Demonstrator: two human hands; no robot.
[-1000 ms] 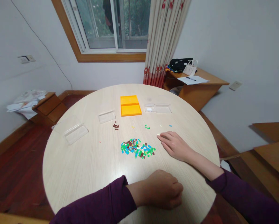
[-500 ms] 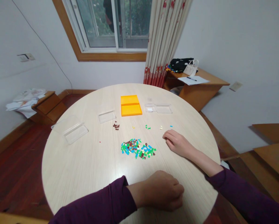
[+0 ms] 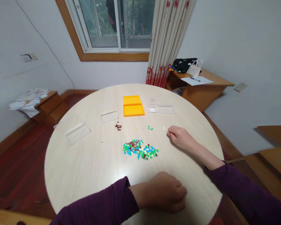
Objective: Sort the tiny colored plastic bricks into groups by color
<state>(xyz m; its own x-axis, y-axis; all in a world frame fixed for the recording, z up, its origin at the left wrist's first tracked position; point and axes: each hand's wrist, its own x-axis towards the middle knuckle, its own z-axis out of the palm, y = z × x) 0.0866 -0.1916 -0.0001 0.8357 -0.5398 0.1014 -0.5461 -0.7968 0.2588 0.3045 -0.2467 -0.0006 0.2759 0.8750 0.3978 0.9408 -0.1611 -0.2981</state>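
Holding left hand (image 3: pixel 166 192) at near side of pale round surface (image 3: pixel 91 168), fingers folded together, cannot tell if gripping anything. Holding right hand (image 3: pixel 182 137) just beside small cream pieces (image 3: pixel 163 128), fingers bent, cannot tell if apart or pinching. Noting mixed brick pile (image 3: pixel 144 153) left of right hand, beyond left hand; brown pieces (image 3: pixel 118 126) and green pieces (image 3: pixel 151 128) farther out, short of orange case (image 3: pixel 133 110).

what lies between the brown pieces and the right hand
In the head view, from the brown pieces to the right hand come a speck of yellow, a few green pieces, then some cream pieces close to that hand.
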